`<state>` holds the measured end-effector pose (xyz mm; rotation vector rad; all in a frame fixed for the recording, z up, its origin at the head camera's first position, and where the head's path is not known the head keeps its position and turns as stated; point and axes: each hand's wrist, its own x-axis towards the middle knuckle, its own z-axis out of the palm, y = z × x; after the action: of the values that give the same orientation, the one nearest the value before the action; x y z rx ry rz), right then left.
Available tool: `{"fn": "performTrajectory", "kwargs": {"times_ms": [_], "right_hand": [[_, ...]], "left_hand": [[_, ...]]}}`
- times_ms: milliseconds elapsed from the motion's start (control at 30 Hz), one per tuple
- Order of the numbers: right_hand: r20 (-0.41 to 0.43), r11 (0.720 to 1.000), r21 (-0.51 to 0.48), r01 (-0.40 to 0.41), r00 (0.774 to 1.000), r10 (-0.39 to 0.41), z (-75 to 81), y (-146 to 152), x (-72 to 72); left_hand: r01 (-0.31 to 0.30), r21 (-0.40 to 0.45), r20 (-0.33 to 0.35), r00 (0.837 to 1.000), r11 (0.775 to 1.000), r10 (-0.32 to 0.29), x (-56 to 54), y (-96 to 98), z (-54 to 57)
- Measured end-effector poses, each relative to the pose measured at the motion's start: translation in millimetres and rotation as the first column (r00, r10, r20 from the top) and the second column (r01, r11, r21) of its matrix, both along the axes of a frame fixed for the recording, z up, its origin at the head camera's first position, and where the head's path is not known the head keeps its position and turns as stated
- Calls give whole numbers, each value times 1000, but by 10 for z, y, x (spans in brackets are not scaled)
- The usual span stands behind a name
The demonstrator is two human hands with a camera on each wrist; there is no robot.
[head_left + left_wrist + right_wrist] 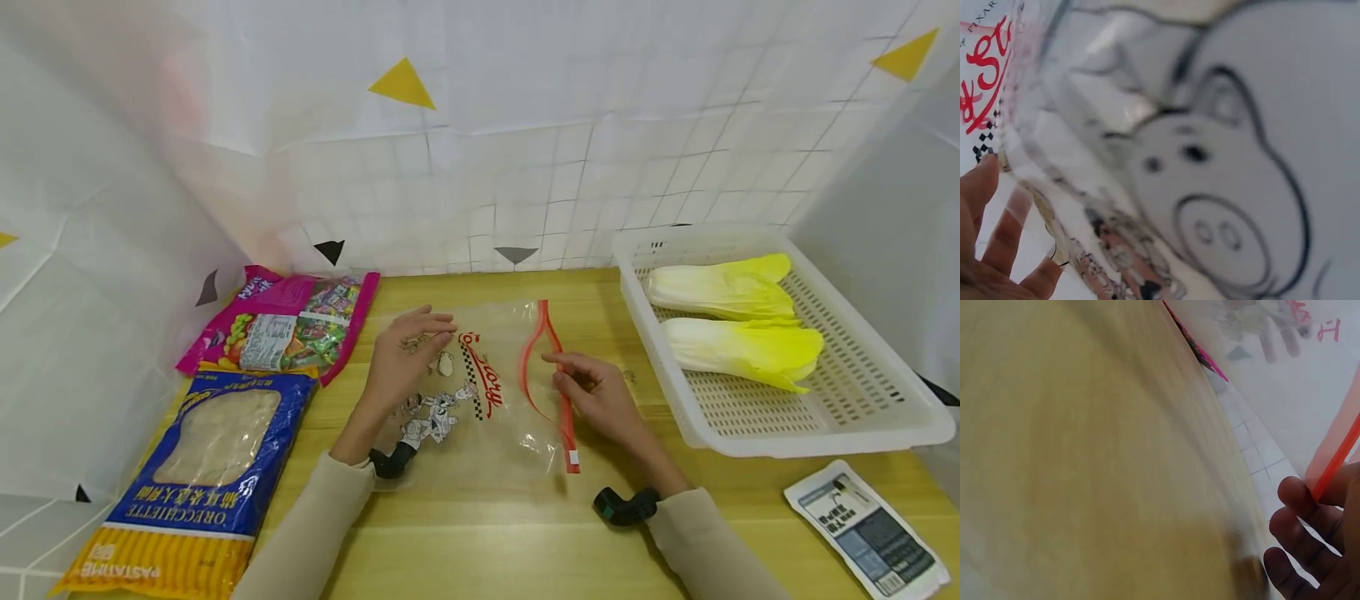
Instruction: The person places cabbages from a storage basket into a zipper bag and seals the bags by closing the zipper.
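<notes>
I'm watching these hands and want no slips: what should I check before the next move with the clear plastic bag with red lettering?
1. Clear plastic bag parted between its bright red zip strips: ok.
2. Right hand pinching one strip: ok.
3. Left hand gripping the bag firmly: cannot tell.
4. Seal open from end to end: cannot tell.
5. Both white-and-yellow leafy cabbages inside the white perforated plastic basket: ok.
6. Shiny pink candy bag apart from the blue-and-orange pasta bag: not ok, they touch.

Downward head view, wrist close-ups (sharing bag (476, 385))
</notes>
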<state>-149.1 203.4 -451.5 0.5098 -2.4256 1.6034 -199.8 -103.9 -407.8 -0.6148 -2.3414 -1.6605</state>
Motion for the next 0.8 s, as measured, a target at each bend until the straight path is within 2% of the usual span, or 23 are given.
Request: {"fn": "performTrajectory", "kwargs": {"times_ms": [200, 500, 800], "right_hand": [[-12, 1000, -2, 6, 1000, -6, -13, 6, -15], [-43, 998, 48, 47, 998, -45, -59, 98, -61], [-66, 994, 107, 29, 998, -22, 27, 85, -46]], "left_hand": [[12, 32, 3, 1000, 999, -13, 17, -12, 68], [0, 45, 45, 999, 999, -2, 14, -21, 86], [25, -1, 42, 999, 1000, -25, 22, -28, 52]]}}
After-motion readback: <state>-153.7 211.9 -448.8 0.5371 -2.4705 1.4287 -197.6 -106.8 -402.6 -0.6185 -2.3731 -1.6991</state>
